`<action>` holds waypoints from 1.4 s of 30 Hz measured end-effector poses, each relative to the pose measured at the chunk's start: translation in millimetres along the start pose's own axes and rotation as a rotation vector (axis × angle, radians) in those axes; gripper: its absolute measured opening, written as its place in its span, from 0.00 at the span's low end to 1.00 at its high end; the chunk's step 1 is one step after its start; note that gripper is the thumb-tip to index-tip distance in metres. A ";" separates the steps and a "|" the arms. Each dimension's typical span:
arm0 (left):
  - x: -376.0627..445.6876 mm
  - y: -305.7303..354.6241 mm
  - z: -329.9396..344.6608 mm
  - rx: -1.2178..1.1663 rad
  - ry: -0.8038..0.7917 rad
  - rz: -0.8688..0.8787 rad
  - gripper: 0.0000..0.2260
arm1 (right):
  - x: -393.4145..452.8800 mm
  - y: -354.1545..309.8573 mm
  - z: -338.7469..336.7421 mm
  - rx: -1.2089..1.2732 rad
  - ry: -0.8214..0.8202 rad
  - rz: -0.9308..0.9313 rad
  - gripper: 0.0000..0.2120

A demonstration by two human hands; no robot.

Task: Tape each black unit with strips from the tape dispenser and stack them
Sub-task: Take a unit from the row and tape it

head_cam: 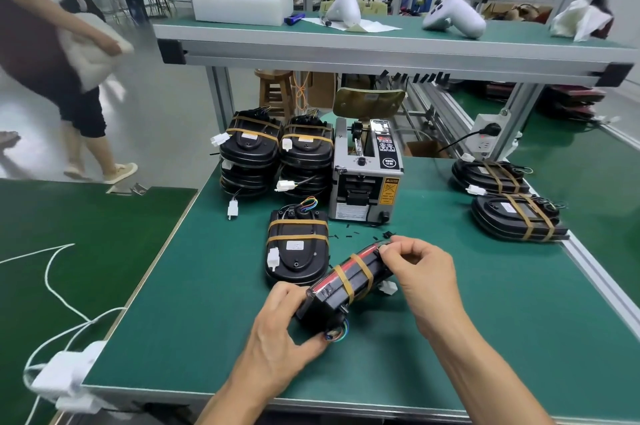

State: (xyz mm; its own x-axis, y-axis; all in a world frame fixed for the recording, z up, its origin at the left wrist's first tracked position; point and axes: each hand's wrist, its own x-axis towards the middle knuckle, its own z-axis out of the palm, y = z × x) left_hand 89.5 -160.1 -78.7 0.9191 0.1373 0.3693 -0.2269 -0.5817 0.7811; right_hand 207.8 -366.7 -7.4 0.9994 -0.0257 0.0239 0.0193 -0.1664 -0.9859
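Note:
A black unit [346, 282] with two brown tape bands and a red stripe stands tilted on its edge on the green table [194, 320]. My left hand [280, 331] grips its near end by the coloured wires. My right hand [420, 272] pinches its far end. Just behind lies another taped black unit [297, 253], flat. The grey tape dispenser [365, 175] stands further back. Left of it rise two stacks of taped units [249, 154] [306, 156].
Two more taped units [516, 218] [488, 175] lie at the right table edge. Small black tape scraps [349, 234] dot the mat before the dispenser. A shelf [381, 43] overhangs the back. A person [52, 60] walks past at the left. White cables [59, 289] cross the neighbouring table.

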 end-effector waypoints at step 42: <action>0.5 8.8 -3.2 0.009 0.005 0.000 0.18 | 0.8 13.9 11.6 0.187 -0.038 0.052 0.04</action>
State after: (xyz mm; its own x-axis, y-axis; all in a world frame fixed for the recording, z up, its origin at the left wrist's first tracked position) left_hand 86.9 -162.6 -70.0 0.9173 0.1416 0.3721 -0.2239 -0.5892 0.7763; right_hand 209.2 -357.7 -23.0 0.9995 0.0086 -0.0303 -0.0305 0.0201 -0.9993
